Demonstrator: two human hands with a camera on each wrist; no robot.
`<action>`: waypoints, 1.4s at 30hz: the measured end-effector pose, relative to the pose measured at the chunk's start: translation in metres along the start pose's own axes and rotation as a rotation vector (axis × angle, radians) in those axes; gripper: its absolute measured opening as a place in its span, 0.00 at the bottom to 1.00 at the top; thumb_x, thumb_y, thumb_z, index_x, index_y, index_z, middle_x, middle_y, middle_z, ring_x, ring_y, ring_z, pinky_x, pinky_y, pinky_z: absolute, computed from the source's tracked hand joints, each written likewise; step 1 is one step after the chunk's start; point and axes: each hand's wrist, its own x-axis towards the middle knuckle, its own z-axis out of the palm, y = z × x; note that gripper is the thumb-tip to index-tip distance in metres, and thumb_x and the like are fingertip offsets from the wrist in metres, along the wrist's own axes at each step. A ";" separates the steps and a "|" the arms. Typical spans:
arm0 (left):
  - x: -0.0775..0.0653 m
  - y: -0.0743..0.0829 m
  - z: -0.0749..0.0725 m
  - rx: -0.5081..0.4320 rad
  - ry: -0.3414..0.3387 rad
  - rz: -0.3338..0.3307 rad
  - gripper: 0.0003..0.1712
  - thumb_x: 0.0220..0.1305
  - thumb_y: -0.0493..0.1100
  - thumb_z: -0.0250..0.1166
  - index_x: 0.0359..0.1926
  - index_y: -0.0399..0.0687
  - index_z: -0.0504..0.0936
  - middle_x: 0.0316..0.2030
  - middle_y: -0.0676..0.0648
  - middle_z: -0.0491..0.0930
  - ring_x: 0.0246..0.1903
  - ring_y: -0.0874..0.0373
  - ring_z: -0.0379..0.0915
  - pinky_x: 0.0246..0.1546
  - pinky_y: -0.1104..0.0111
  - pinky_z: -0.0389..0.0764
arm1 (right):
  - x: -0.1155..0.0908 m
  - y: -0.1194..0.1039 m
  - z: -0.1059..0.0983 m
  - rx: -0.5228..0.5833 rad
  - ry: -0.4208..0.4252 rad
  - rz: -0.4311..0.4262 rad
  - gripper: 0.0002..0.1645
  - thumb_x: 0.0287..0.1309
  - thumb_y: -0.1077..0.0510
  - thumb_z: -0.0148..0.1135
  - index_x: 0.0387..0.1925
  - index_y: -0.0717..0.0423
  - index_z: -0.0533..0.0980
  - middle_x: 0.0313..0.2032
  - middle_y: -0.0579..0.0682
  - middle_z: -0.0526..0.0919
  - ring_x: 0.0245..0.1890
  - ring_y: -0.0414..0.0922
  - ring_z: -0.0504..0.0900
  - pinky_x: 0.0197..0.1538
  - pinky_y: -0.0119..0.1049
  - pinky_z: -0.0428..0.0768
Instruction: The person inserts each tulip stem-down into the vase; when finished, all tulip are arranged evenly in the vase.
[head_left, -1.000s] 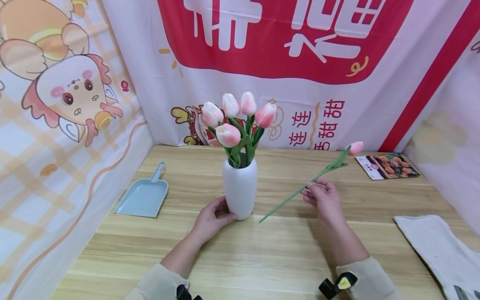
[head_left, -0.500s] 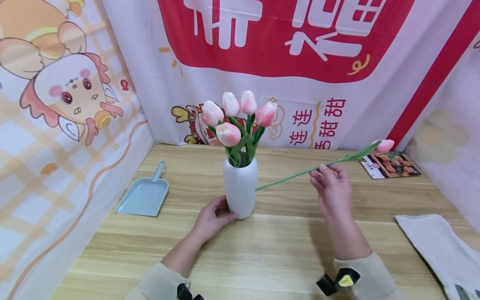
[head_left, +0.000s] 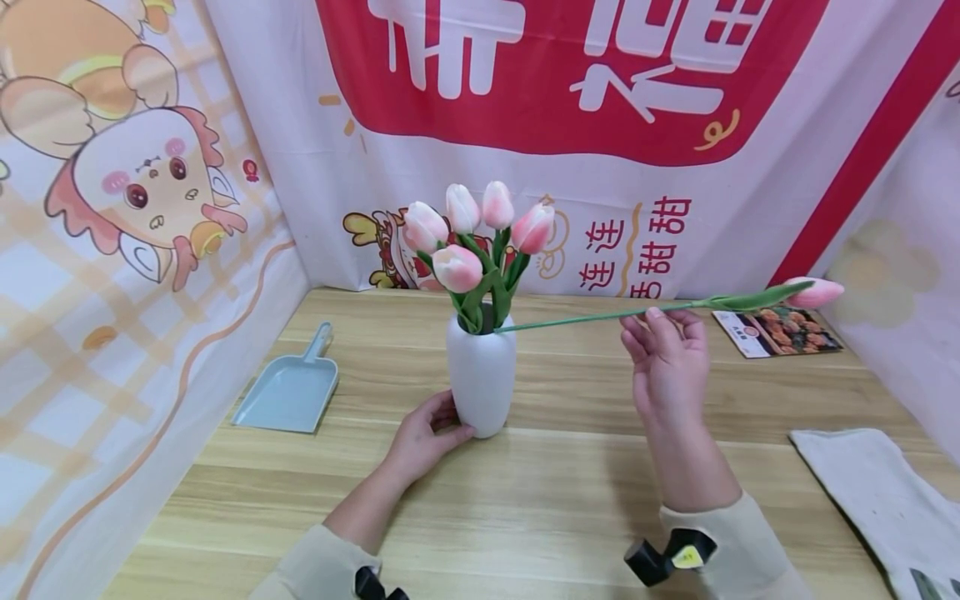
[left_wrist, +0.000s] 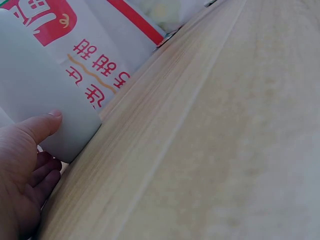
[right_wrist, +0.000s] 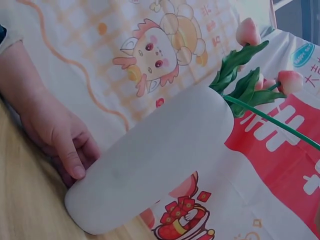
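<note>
A white vase point(head_left: 481, 379) stands upright on the table, holding several pink-and-white tulips point(head_left: 458, 269). My left hand point(head_left: 422, 437) grips the vase low near its base, thumb on the near side and fingers round the left; the left wrist view shows the thumb against the white wall. To the right, my right hand point(head_left: 670, 358) pinches a single tulip point(head_left: 813, 292) by its green stem. That stem lies almost level, bloom pointing right, its cut end at the vase's rim. In the right wrist view the stem point(right_wrist: 280, 125) reaches the vase mouth beside the leaves.
A light blue dustpan point(head_left: 288, 392) lies on the wooden table point(head_left: 555, 517) at left. A flower-printed card point(head_left: 780, 331) is at the back right, under the held bloom in this view. A pale cloth point(head_left: 877, 492) lies at right; printed curtains point(head_left: 525, 142) hang behind.
My right hand has lifted the single tulip and tipped it from slanting to nearly level, its stem end rising from near the table to the vase's rim. My left hand stays put.
</note>
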 end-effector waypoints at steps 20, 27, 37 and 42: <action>0.002 -0.002 0.001 0.012 0.007 0.003 0.33 0.54 0.42 0.75 0.62 0.47 0.75 0.53 0.45 0.82 0.54 0.50 0.79 0.60 0.54 0.78 | -0.033 0.016 0.025 -0.275 -0.363 -0.527 0.16 0.57 0.75 0.60 0.42 0.55 0.71 0.32 0.46 0.85 0.30 0.39 0.87 0.35 0.30 0.87; 0.003 -0.003 0.000 0.011 0.006 0.008 0.33 0.54 0.43 0.75 0.62 0.46 0.75 0.53 0.45 0.82 0.54 0.50 0.79 0.60 0.54 0.78 | -0.037 0.027 0.035 -0.417 -0.500 -0.600 0.11 0.55 0.75 0.61 0.40 0.64 0.75 0.33 0.37 0.86 0.31 0.33 0.86 0.36 0.25 0.85; 0.001 -0.002 -0.001 0.024 -0.007 0.013 0.32 0.56 0.43 0.74 0.62 0.47 0.75 0.54 0.45 0.82 0.55 0.50 0.78 0.61 0.55 0.78 | -0.040 0.046 0.048 -0.698 -0.545 -0.647 0.09 0.53 0.76 0.64 0.34 0.74 0.72 0.30 0.59 0.82 0.29 0.27 0.79 0.33 0.21 0.81; 0.001 -0.003 0.000 0.011 -0.009 0.037 0.32 0.56 0.42 0.74 0.62 0.46 0.75 0.53 0.44 0.82 0.55 0.49 0.78 0.60 0.54 0.78 | -0.039 0.054 0.052 -0.775 -0.598 -0.618 0.07 0.53 0.73 0.66 0.33 0.70 0.75 0.33 0.63 0.81 0.32 0.29 0.79 0.35 0.22 0.82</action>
